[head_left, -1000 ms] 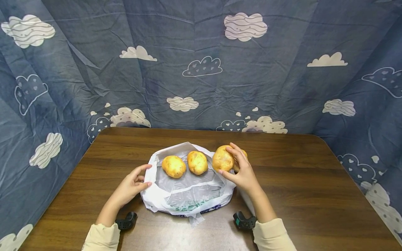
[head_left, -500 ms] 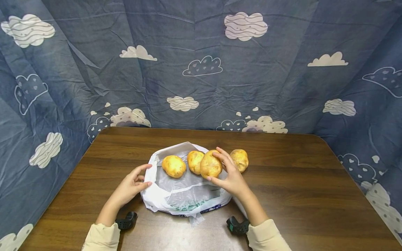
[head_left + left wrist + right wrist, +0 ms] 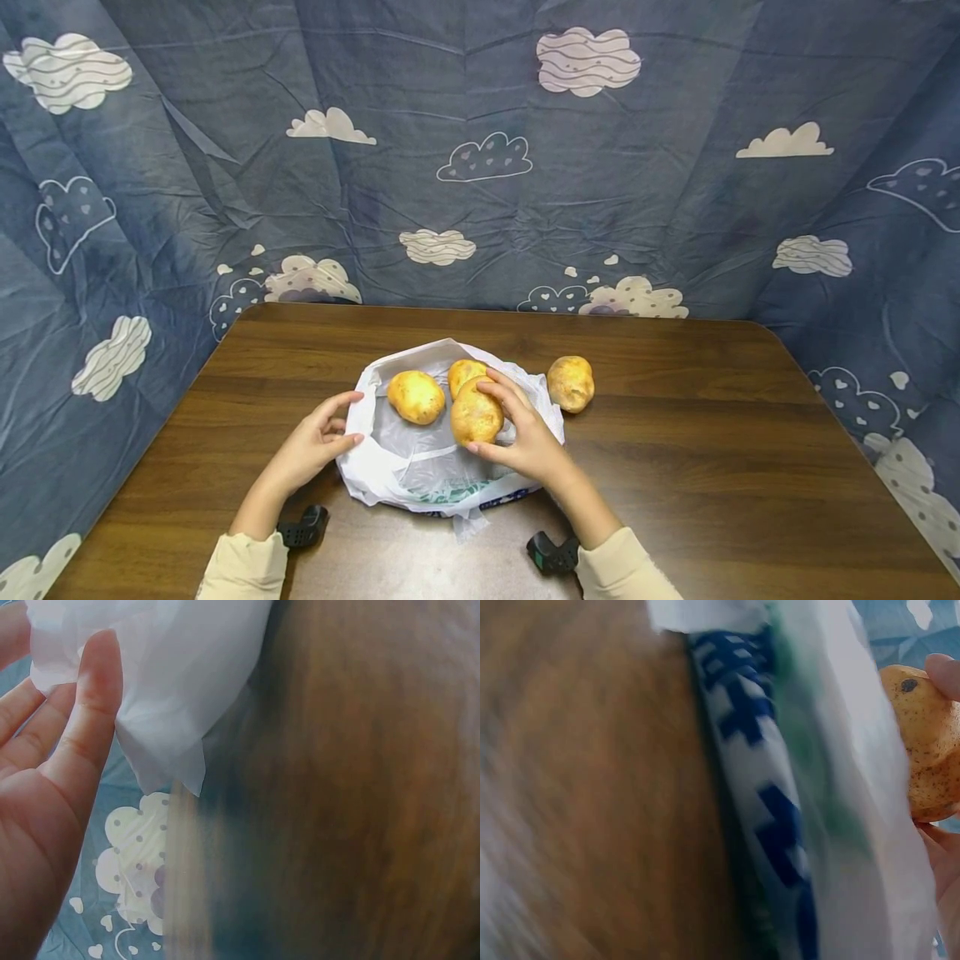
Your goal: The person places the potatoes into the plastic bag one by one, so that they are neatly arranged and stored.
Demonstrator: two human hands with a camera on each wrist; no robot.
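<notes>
Hands point(image 3: 307, 446) grip a white bag point(image 3: 373, 473), left, and potato point(image 3: 474, 415), right.

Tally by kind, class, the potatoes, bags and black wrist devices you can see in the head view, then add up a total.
Potatoes: 4
White plastic bag: 1
Black wrist devices: 2
Total: 7

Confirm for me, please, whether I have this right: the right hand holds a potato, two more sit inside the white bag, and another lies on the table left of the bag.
Not quite: the loose potato lies on the table right of the white bag, not left, as the head view shows; the rest stands.
</notes>
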